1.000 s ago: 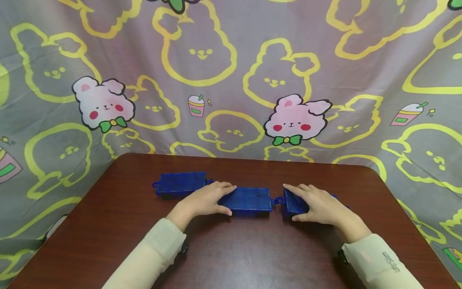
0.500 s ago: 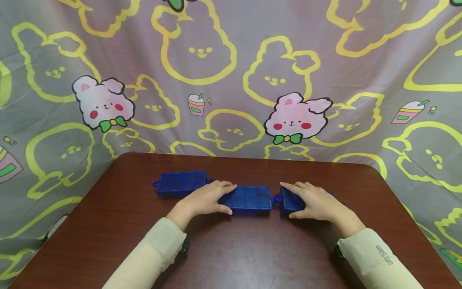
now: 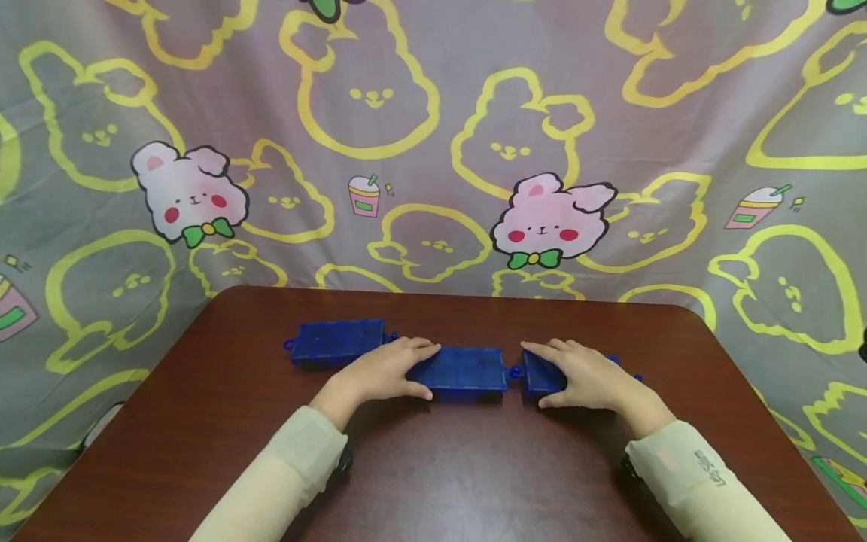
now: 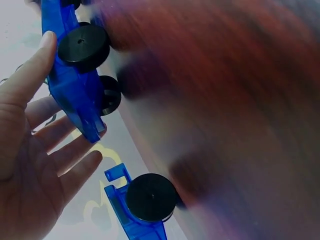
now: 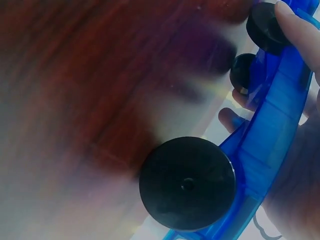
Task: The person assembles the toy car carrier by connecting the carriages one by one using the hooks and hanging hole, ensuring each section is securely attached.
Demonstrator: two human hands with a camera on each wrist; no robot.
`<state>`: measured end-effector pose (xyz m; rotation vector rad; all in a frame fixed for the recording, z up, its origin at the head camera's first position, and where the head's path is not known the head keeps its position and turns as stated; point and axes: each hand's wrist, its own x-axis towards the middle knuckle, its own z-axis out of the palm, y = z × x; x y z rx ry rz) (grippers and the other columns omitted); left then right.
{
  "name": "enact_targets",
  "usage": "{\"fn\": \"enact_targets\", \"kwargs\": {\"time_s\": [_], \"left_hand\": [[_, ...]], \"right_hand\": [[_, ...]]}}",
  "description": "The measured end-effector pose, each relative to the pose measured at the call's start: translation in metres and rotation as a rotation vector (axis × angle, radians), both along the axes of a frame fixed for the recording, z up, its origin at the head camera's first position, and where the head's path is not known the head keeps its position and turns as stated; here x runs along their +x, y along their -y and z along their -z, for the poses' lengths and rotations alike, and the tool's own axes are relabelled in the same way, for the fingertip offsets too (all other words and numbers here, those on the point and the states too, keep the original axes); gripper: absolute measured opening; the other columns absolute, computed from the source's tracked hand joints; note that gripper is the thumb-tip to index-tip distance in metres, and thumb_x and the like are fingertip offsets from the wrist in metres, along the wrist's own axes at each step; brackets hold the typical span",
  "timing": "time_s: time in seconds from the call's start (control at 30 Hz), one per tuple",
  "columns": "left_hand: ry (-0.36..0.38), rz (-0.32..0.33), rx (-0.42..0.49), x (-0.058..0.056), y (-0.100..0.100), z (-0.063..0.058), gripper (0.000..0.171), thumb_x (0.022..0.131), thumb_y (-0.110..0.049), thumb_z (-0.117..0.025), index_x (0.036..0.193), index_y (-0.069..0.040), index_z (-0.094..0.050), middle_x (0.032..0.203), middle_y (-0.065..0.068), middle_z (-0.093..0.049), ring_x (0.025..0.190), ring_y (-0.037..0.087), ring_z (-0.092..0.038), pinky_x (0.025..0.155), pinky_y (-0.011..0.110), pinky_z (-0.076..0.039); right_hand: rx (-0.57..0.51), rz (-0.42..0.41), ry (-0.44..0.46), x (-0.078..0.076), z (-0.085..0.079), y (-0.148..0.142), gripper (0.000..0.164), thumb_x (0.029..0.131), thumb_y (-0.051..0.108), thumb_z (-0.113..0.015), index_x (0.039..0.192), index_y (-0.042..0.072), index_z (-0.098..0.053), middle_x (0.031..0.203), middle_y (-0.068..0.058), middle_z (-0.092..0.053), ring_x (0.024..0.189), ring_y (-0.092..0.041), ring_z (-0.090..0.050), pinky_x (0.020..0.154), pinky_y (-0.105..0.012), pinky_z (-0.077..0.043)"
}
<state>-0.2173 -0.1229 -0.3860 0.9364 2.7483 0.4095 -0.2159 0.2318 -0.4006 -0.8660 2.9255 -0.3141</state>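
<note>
Three blue translucent toy wagons stand in a staggered row. The left hand [image 3: 379,374] grips the middle wagon [image 3: 467,370] at its left end, thumb on the near side and fingers over the far side. On the right wagon [image 3: 538,374], the right hand [image 3: 596,379] holds the body the same way, covering most of it. Between these two, the couplers [image 3: 516,373] meet or overlap; whether they are hooked cannot be told. The left wagon [image 3: 336,341] sits apart, farther back. Black wheels show in the left wrist view [image 4: 84,48] and right wrist view [image 5: 187,184].
All the wagons stand on a brown wooden table [image 3: 460,467] with rounded far corners. Behind it hangs a grey cloth [image 3: 420,173] printed with bunnies and drink cups.
The right hand has slid the right wagon leftward, narrowing the gap to the middle wagon. The left hand stays on the middle wagon, and the view has shifted slightly.
</note>
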Motion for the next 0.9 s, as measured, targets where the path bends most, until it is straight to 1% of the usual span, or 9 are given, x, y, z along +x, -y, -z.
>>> {"fn": "enact_targets", "kwargs": {"time_s": [0.1,0.17,0.23,0.33,0.47,0.63,0.67,0.9], "left_hand": [[0.008,0.005,0.003,0.000,0.000,0.000,0.082,0.089,-0.046,-0.071,0.154,-0.010,-0.037,0.158,0.014,-0.038,0.146,0.034,-0.036,0.117,0.053,-0.033],[0.027,0.003,0.015,0.001,0.001,-0.001,0.082,0.090,-0.045,-0.070,0.155,-0.009,-0.036,0.160,0.014,-0.035,0.148,0.034,-0.033,0.118,0.053,-0.032],[0.044,-0.004,0.033,0.002,0.003,-0.002,0.081,0.091,-0.045,-0.069,0.155,-0.009,-0.035,0.161,0.014,-0.034,0.149,0.034,-0.031,0.119,0.053,-0.030],[0.050,-0.013,0.056,0.005,0.009,-0.006,0.079,0.092,-0.044,-0.068,0.155,-0.009,-0.035,0.161,0.013,-0.033,0.150,0.033,-0.029,0.120,0.053,-0.028],[0.019,-0.024,0.071,0.007,0.018,-0.013,0.078,0.092,-0.044,-0.068,0.155,-0.010,-0.036,0.160,0.012,-0.036,0.149,0.032,-0.033,0.119,0.053,-0.029],[-0.012,-0.053,0.089,0.009,0.036,-0.018,0.076,0.093,-0.044,-0.068,0.155,-0.012,-0.036,0.161,0.011,-0.035,0.150,0.032,-0.031,0.119,0.054,-0.030],[-0.019,-0.058,0.092,0.009,0.040,-0.019,0.076,0.093,-0.043,-0.068,0.155,-0.012,-0.036,0.161,0.011,-0.035,0.151,0.033,-0.029,0.119,0.054,-0.030],[-0.076,-0.119,0.103,0.003,0.065,-0.027,0.074,0.093,-0.038,-0.068,0.154,-0.009,-0.037,0.159,0.017,-0.036,0.149,0.038,-0.030,0.116,0.057,-0.032]], "right_hand": [[0.005,0.014,0.006,0.000,0.002,0.000,0.093,0.074,0.050,-0.083,0.152,0.022,-0.041,0.137,-0.018,-0.057,0.123,-0.040,-0.056,0.097,-0.063,-0.048],[-0.003,0.018,0.004,0.000,0.002,0.000,0.093,0.074,0.052,-0.083,0.152,0.023,-0.042,0.138,-0.016,-0.056,0.124,-0.040,-0.055,0.097,-0.063,-0.048],[-0.028,0.016,0.002,0.000,0.001,0.001,0.094,0.073,0.054,-0.083,0.152,0.022,-0.042,0.139,-0.015,-0.056,0.125,-0.039,-0.054,0.097,-0.062,-0.049],[-0.076,0.017,-0.005,0.001,-0.002,0.002,0.095,0.072,0.055,-0.083,0.151,0.021,-0.043,0.141,-0.014,-0.054,0.126,-0.037,-0.052,0.096,-0.061,-0.050],[-0.117,0.023,0.003,0.002,-0.005,0.007,0.094,0.074,0.055,-0.082,0.152,0.022,-0.042,0.145,-0.015,-0.051,0.131,-0.039,-0.048,0.097,-0.063,-0.048],[-0.135,0.012,0.016,0.002,-0.010,0.020,0.092,0.076,0.057,-0.079,0.153,0.023,-0.040,0.148,-0.015,-0.049,0.134,-0.040,-0.046,0.098,-0.064,-0.047],[-0.138,0.008,0.016,0.002,-0.010,0.024,0.092,0.077,0.057,-0.079,0.153,0.024,-0.040,0.148,-0.014,-0.049,0.134,-0.039,-0.046,0.098,-0.064,-0.047],[-0.150,-0.022,0.027,-0.001,-0.017,0.053,0.091,0.077,0.056,-0.078,0.154,0.030,-0.038,0.150,-0.008,-0.048,0.133,-0.032,-0.047,0.098,-0.061,-0.050]]}}
